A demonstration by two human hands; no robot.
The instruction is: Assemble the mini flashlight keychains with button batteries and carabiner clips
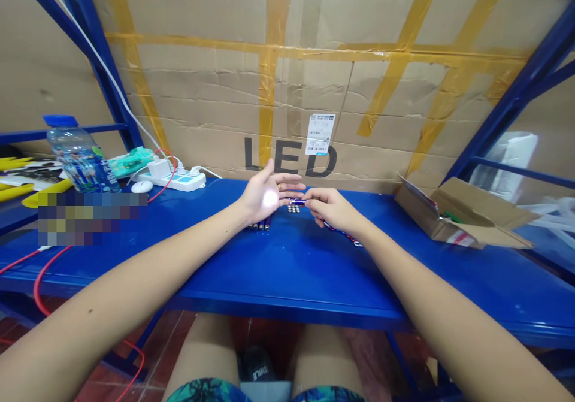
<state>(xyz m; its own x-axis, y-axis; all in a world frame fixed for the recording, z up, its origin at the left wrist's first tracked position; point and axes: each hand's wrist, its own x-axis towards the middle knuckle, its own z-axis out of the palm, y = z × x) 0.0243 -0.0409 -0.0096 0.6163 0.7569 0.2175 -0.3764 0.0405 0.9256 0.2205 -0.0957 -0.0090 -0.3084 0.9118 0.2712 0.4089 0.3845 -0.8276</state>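
Note:
My left hand (pixel 266 195) is held open, palm up, above the blue shelf top (pixel 287 264), with a bright spot of light on the palm. My right hand (pixel 330 209) is closed round a small blue flashlight (pixel 297 202) that points at the left palm. A few small dark cylinders (pixel 259 226) lie under the left hand. A little cluster of silvery cylinders (pixel 293 208) stands between the hands. More small flashlights (pixel 350 238) lie under my right wrist.
An open cardboard box (pixel 462 217) sits at the right. At the left are a water bottle (pixel 79 156), a white power strip (pixel 173 178) with red cables, and a white mouse (pixel 142 186). A taped cardboard sheet (pixel 314 78) marked LED forms the back wall.

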